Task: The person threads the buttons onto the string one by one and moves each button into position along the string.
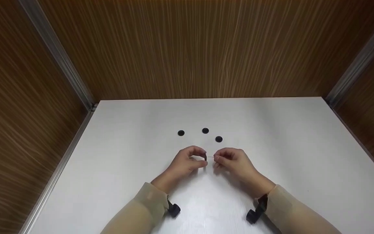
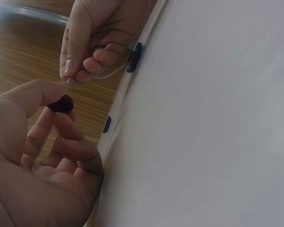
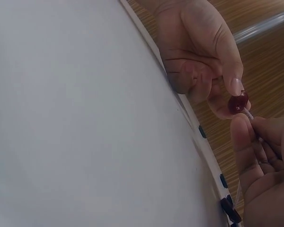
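Wood-grain walls enclosing white table [image 1: 271, 169]; three dark beads [image 1: 205, 131] lying beyond both hands. Left hand [image 1: 187, 162] pinching dark red bead [image 3: 238, 102] between thumb and forefinger, just above table. Right hand [image 1: 235, 162] pinching thin clear thread [image 1: 210, 157], tip touching bead. Step in hand looks like threading: thread end being aimed at bead hole. Thread's long axis running left-right between hands, tip pointing toward left hand. Next move calling for fine alignment, steady push through hole.

White table [image 1: 304, 156], wood-panelled walls [image 1: 206, 48]
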